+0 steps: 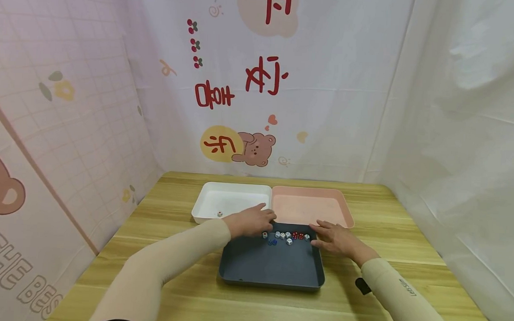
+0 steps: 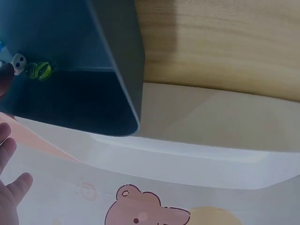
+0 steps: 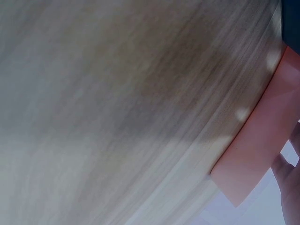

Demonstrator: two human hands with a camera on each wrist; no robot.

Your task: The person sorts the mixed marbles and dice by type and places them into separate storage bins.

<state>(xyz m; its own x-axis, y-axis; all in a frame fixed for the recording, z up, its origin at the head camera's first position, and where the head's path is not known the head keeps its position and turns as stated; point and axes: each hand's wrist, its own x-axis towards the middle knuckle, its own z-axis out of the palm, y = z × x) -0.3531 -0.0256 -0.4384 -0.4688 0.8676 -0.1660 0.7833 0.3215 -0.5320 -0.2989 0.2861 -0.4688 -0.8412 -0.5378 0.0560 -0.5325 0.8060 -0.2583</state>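
Observation:
A dark grey tray (image 1: pixel 274 262) lies near the middle of the table, with white dice (image 1: pixel 289 241), red dice (image 1: pixel 298 236) and small blue pieces (image 1: pixel 272 242) toward its far side. My left hand (image 1: pixel 252 221) is over its far left corner, fingers extended, near one white die (image 1: pixel 265 235). In the left wrist view a dark fingertip comes close to a dotted die (image 2: pixel 18 63) beside shiny green glassy pieces (image 2: pixel 43 70). My right hand (image 1: pixel 337 238) is at the tray's far right corner with fingers spread; whether it touches the rim is unclear.
Behind the dark tray stand a white tray (image 1: pixel 232 197) with a small die (image 1: pixel 219 214) inside, and a pink tray (image 1: pixel 310 205) beside it. The wooden table (image 1: pixel 184 290) meets a printed cloth backdrop (image 1: pixel 326 111) at the back.

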